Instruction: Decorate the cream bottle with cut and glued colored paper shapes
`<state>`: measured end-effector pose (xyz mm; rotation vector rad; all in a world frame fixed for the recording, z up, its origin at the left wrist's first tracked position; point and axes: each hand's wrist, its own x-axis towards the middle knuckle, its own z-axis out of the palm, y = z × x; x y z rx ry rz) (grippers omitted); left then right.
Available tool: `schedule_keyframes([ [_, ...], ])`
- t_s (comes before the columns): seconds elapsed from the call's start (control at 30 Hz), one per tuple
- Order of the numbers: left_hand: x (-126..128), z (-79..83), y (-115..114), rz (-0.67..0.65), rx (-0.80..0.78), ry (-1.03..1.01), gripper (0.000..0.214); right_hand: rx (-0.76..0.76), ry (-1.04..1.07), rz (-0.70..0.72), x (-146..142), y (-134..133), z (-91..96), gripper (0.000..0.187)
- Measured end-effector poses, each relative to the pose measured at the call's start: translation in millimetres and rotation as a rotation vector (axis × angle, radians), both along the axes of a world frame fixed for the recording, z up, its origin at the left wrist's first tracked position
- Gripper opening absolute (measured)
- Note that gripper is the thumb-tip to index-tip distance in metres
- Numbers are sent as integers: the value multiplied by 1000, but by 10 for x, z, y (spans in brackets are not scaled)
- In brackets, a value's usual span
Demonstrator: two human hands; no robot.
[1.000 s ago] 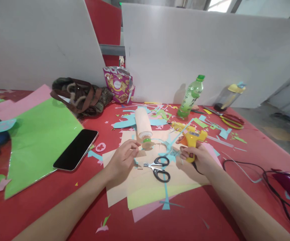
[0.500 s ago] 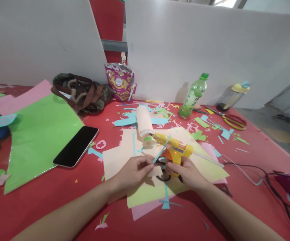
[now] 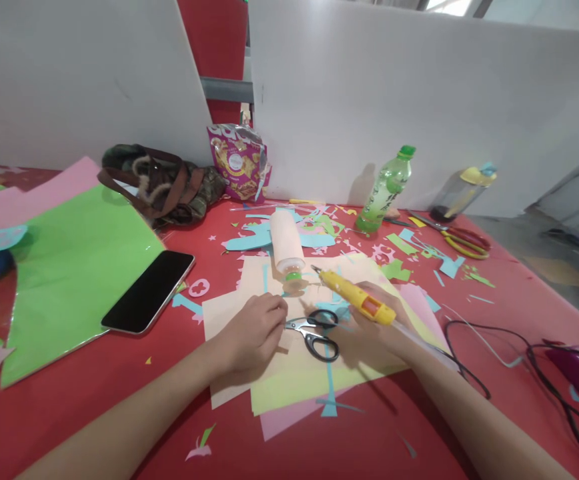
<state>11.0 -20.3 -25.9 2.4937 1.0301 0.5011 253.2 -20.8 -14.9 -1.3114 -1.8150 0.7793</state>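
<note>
Lowered, one glue gun (image 3: 357,300) in right hand (image 3: 377,327) fingers — left hand (image 3: 252,333) curled by one scissors (image 3: 309,329), hold unclear.

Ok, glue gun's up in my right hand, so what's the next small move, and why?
Probably ease the glue gun nozzle forward to the green neck of the paper-wrapped bottle. The right hand grips the gun with its tip aimed there but short of it. The left hand rests on the peach paper beside the black scissors, apart from the bottle.
</note>
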Motion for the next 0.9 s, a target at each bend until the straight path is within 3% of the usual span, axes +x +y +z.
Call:
schedule_keyframes([
  [0.1, -53, -42, 40, 21, 115, 28, 21, 201, -215, 261, 47, 9, -21, 17],
  [0.2, -93, -66, 70, 44, 225, 31, 22, 292, -397, 332, 59, 10, -66, 19],
  [0.5, -98, -64, 78, 92, 298, -14, 20, 395, -797, 255, -23, -7, -121, 13],
  [0.9, -83, -109, 82, 207, 417, -114, 11, 430, -859, 186, -70, -14, -125, 10],
])
